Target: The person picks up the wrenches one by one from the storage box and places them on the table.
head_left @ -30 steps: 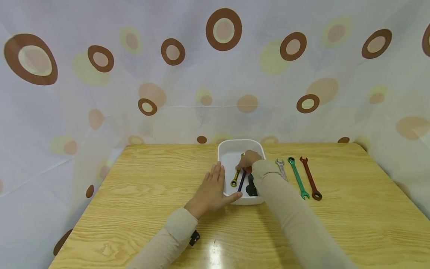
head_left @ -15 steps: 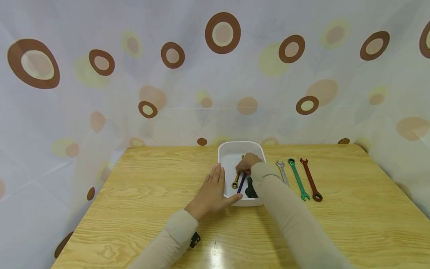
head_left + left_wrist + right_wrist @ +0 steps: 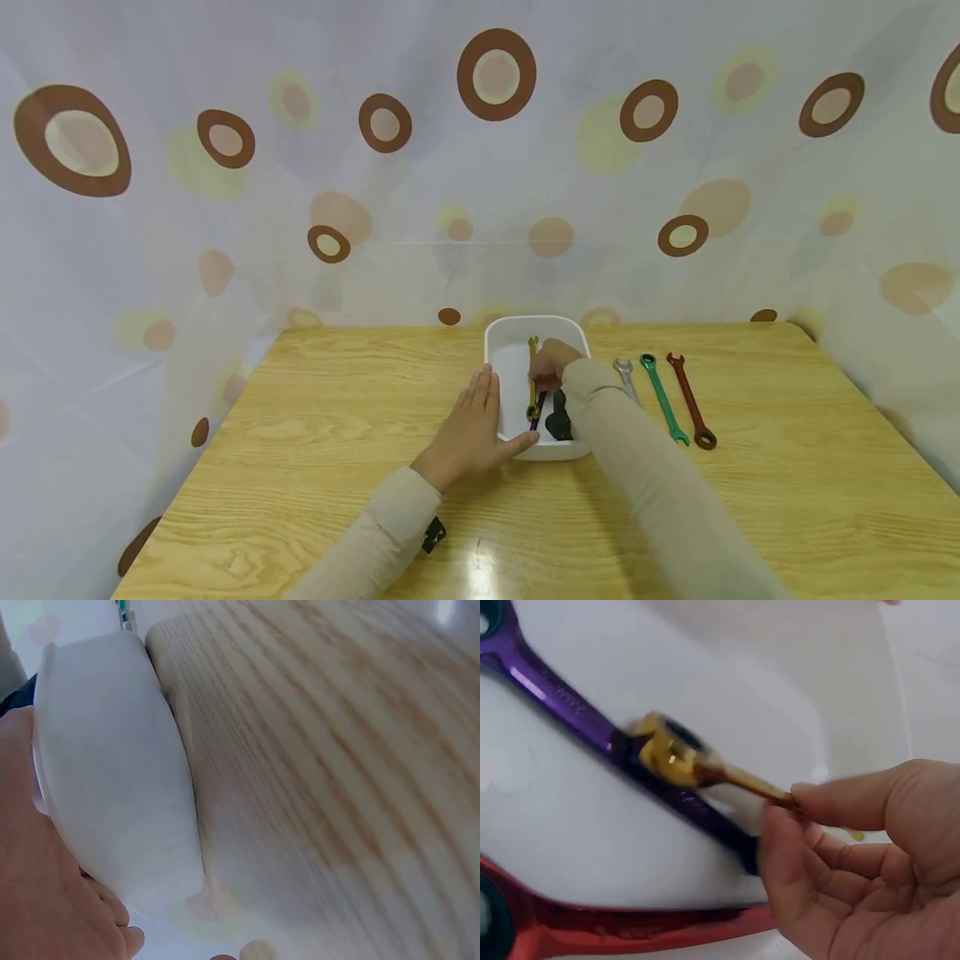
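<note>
A gold ratcheting wrench (image 3: 675,759) is pinched between the thumb and fingers of my right hand (image 3: 555,362), inside the white tray (image 3: 513,379). In the right wrist view its ring end is raised across a purple wrench (image 3: 570,709), while a red wrench (image 3: 630,931) lies along the bottom edge. My left hand (image 3: 468,432) rests against the tray's left side, fingers straight along the rim and thumb spread over the near corner. The left wrist view shows the tray's outer wall (image 3: 116,765) beside that hand. My right hand hides part of the tray's right half.
To the right of the tray, a silver wrench (image 3: 626,375), a green wrench (image 3: 663,398) and a dark red wrench (image 3: 692,402) lie side by side on the wooden table (image 3: 360,392). My right sleeve (image 3: 660,483) covers the silver one's near end. A patterned curtain (image 3: 420,192) surrounds the table.
The gold wrench has swung from slanted to nearly straight front-to-back, its ring end now over the purple wrench. My left hand keeps its place on the tray.
</note>
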`<state>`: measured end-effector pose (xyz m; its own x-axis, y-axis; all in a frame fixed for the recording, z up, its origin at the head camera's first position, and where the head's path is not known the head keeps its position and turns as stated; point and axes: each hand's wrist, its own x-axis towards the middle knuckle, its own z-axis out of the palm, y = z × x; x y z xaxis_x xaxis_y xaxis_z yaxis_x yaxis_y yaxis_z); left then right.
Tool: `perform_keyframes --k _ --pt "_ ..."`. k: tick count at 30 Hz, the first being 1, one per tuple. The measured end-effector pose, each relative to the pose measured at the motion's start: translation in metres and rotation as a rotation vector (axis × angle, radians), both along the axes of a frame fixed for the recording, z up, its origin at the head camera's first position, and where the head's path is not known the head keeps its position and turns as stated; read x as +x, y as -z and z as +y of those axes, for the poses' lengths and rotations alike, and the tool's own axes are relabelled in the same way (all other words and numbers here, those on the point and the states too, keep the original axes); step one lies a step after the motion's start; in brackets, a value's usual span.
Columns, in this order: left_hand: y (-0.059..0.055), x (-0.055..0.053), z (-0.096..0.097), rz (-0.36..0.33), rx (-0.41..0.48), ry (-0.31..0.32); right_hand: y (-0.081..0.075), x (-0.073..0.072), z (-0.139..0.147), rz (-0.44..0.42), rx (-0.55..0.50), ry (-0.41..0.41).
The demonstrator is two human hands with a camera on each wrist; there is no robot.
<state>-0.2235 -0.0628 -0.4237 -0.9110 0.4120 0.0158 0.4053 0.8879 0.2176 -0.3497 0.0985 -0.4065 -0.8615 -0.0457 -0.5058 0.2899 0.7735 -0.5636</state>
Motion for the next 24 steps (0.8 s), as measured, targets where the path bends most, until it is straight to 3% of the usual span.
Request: perform_keyframes --k 3,8,16,24 --pt "-0.001 -0.001 0.000 0.009 0.001 -0.005 -0.010 0.005 -0.003 -0.029 -0.079 0.009" --pt "-0.001 -0.001 -0.001 0.000 0.012 -0.011 -0.017 0.009 -0.003 0.017 -0.123 -0.017" --pt "0.000 -0.001 -0.001 -0.015 0.013 -0.017 -0.035 0.006 0.002 0.020 -0.231 -0.048" --pt "0.000 -0.001 0.001 -0.013 0.011 -0.022 -0.063 0.013 0.031 0.037 -0.344 -0.144"
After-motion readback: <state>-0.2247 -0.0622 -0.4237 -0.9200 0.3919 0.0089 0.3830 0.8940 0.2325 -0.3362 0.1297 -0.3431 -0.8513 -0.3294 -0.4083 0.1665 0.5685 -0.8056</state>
